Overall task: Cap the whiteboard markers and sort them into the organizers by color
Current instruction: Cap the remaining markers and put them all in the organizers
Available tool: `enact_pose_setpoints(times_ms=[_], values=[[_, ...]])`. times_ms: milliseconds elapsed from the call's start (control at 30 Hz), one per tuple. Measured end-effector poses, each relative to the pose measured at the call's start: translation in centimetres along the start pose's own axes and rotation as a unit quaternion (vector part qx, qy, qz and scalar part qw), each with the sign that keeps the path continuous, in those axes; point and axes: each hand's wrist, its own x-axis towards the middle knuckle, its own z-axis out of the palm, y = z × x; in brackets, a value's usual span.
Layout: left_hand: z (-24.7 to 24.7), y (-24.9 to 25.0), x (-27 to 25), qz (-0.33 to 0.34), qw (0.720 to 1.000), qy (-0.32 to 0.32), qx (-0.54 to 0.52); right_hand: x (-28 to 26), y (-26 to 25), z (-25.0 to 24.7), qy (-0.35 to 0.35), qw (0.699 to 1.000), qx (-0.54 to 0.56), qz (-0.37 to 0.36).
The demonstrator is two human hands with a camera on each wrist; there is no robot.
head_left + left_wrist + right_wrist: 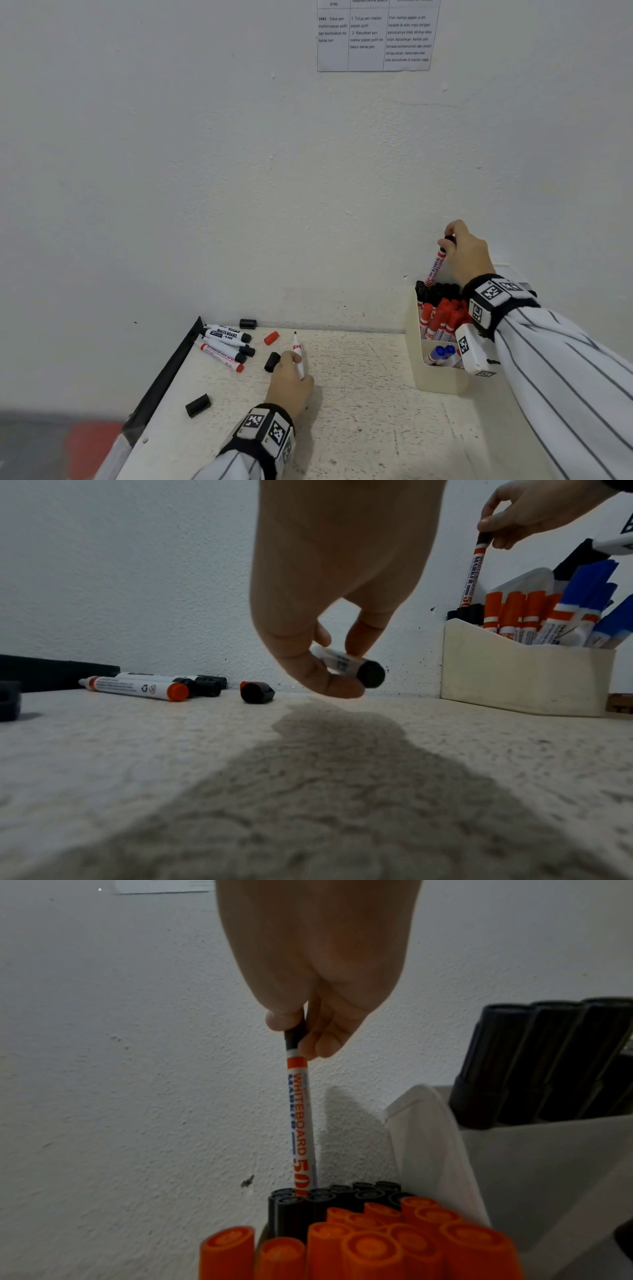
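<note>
Sorting markers: one being picked up, one going into the organizer.
At 7 o'clock, the left hand (290, 383) is pinching an uncapped marker (297, 353) off the surface (359, 394), likely for capping; at 3 o'clock, the right hand (466, 253) is pinching a black-capped marker (435, 265) upright, lowering it among the organizer's (435, 380) black markers.

The marker (301, 1123) pinched in the right hand (318, 969) is showing "WHITEBOARD" in orange, "MARKER" in blue and "50" low on its barrel. Near the table's (359, 394) far left corner, a black marker (226, 334) is reading "WHITE BOARD". The wall sheet (375, 37) is carrying "2446" and "Tutup pen marker papan putih"; its smaller print is blurring.
</note>
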Motion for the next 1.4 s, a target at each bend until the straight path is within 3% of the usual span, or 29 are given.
enact_pose_setpoints(times_ms=[133, 300, 467, 567, 700, 867, 1000, 1133, 1200, 1300, 1400], values=[[0.1, -0.1, 0.5, -0.004, 1.000, -0.002, -0.021, 0.3, 0.0, 0.2, -0.008, 1.000, -0.008, 0.003], [0.3, -0.1, 0.8, 0.001, 0.999, -0.006, -0.033, 0.0, 1.1, 1.7, -0.102, 0.991, -0.070, 0.054], [0.3, 0.0, 0.7, 0.007, 1.000, -0.020, -0.017, -0.1, 1.3, 2.2, -0.108, 0.986, -0.117, 0.054], [0.4, 0.0, 0.8, 0.005, 1.000, -0.020, -0.018, -0.5, 1.5, 2.2, -0.162, 0.965, -0.189, 0.081], [0.4, 0.1, 0.8, 0.004, 1.000, -0.021, -0.015, -0.9, 0.7, 2.1, -0.253, 0.915, -0.301, 0.091], [0.2, 0.4, 0.8, 0.007, 0.999, -0.018, -0.028, -1.4, -0.2, 2.8, -0.319, 0.886, -0.313, 0.124], [-0.1, 0.4, 0.5, 0.009, 0.999, -0.022, -0.031, -1.2, -0.8, 3.1, -0.320, 0.887, -0.308, 0.125], [-0.5, 0.3, 0.1, 0.001, 0.999, -0.017, -0.042, -1.9, -1.5, 3.0, -0.402, 0.842, -0.331, 0.142], [-0.8, 0.3, 0.0, -0.004, 0.999, -0.012, -0.045, -1.7, -1.2, 2.9, -0.434, 0.839, -0.297, 0.139], [-1.4, 0.1, -0.2, -0.012, 0.999, 0.003, -0.039, -1.8, -1.5, 3.2, -0.417, 0.847, -0.291, 0.154], [-2.1, -0.1, -0.6, -0.027, 0.998, 0.017, -0.048, -2.6, -1.8, 3.6, -0.390, 0.832, -0.381, 0.098]])
